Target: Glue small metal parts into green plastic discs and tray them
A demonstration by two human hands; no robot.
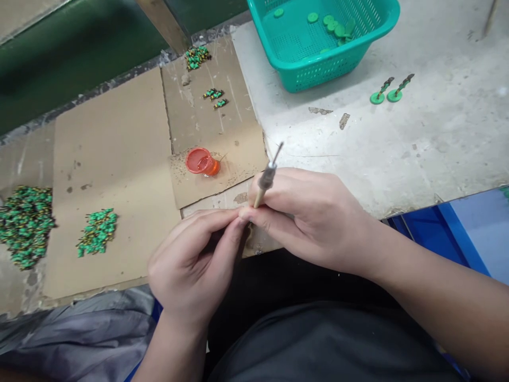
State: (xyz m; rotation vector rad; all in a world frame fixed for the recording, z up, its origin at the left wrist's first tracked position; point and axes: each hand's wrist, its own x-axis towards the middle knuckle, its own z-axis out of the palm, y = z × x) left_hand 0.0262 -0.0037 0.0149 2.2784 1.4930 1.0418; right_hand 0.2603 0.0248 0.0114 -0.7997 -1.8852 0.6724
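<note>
The left hand (194,260) brings thumb and forefinger up to the right hand's fingertips; whether that grip holds anything cannot be told. The right hand (314,215) pinches a slim brush-like tool (266,178) by its pale handle between thumb and fingers, its dark collar and thin tip projecting above the grip, away from the body. Beyond the hands, a red cup (192,160) stands on cardboard (115,143) over the desk (445,143); farther off sits a teal basket (318,77).
</note>
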